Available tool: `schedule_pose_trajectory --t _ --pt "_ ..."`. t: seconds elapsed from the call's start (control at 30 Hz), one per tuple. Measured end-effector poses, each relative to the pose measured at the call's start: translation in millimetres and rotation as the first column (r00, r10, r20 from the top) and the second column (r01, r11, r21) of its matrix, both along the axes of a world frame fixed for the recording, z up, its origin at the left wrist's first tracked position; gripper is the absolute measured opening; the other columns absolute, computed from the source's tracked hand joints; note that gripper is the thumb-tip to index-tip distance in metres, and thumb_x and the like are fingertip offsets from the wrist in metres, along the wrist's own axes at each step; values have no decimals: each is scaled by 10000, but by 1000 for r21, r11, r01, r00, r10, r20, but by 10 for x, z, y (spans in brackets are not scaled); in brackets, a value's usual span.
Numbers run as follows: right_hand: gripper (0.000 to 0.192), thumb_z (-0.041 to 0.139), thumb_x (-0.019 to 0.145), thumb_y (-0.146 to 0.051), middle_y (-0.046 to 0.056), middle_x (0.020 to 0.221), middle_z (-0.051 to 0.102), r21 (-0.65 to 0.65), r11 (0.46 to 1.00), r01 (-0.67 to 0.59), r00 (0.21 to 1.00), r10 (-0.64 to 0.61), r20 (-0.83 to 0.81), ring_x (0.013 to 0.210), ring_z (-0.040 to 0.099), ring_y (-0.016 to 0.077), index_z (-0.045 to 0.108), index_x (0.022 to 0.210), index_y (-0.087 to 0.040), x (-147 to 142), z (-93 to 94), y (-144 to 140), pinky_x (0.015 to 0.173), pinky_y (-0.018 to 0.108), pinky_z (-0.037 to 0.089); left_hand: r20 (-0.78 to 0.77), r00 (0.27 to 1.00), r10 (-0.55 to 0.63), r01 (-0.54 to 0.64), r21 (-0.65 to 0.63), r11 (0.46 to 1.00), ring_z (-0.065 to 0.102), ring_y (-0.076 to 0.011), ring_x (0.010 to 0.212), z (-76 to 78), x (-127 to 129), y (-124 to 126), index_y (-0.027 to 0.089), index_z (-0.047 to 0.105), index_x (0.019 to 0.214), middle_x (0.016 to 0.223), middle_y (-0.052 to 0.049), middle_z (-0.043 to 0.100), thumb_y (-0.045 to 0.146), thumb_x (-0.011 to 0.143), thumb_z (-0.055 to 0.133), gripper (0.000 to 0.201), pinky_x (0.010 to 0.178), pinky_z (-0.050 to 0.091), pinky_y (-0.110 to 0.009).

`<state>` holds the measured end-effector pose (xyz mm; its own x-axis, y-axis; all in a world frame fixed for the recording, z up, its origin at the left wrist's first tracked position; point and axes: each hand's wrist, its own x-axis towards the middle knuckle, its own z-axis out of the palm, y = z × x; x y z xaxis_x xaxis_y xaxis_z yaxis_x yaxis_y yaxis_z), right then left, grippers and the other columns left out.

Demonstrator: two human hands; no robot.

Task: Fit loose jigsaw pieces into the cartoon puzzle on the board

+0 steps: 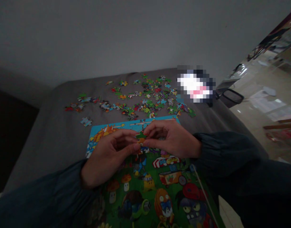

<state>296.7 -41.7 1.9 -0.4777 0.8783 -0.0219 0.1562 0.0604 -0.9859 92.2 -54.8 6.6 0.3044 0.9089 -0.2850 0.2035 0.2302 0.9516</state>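
A small green and orange puzzle piece is pinched between the fingertips of both hands, above the upper part of a picture puzzle. My left hand grips it from the left, thumb and fingers closed. From the right, my right hand holds the same piece with thumb and fingertips. Beneath them lies the puzzle board, with a blue top strip and a green area of cartoon figures. The hands cover part of its upper half.
Many loose puzzle pieces are scattered on the grey cloth beyond the board. One pale blue piece lies apart at the left. A blurred-out bright object and black-framed glasses are at the right edge. A wall stands behind.
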Motion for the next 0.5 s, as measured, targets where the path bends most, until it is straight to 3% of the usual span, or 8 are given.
schedule_pose_trajectory --t 0.17,0.3,0.5 --pt "232 771 719 -259 -4 720 680 -127 992 1 999 -8 -50 648 650 107 612 846 -148 7 6 25 596 232 515 75 997 31 -21 -132 991 702 -159 689 -27 -29 3 197 642 981 791 -5 746 330 704 815 353 559 551 -196" --pt "323 830 645 -284 -12 701 680 -273 960 53 993 -80 -91 600 633 87 610 834 -143 15 21 59 559 204 495 238 968 84 -33 -209 977 689 -124 710 -48 -50 2 207 677 979 806 8 731 361 803 741 243 670 588 -211" --pt "342 838 636 -289 -8 725 684 -289 955 65 985 -108 -133 624 634 85 601 834 -143 17 13 79 589 210 501 251 967 -40 82 -160 984 690 -106 750 -71 -55 24 207 682 975 875 11 734 260 802 755 195 712 584 -182"
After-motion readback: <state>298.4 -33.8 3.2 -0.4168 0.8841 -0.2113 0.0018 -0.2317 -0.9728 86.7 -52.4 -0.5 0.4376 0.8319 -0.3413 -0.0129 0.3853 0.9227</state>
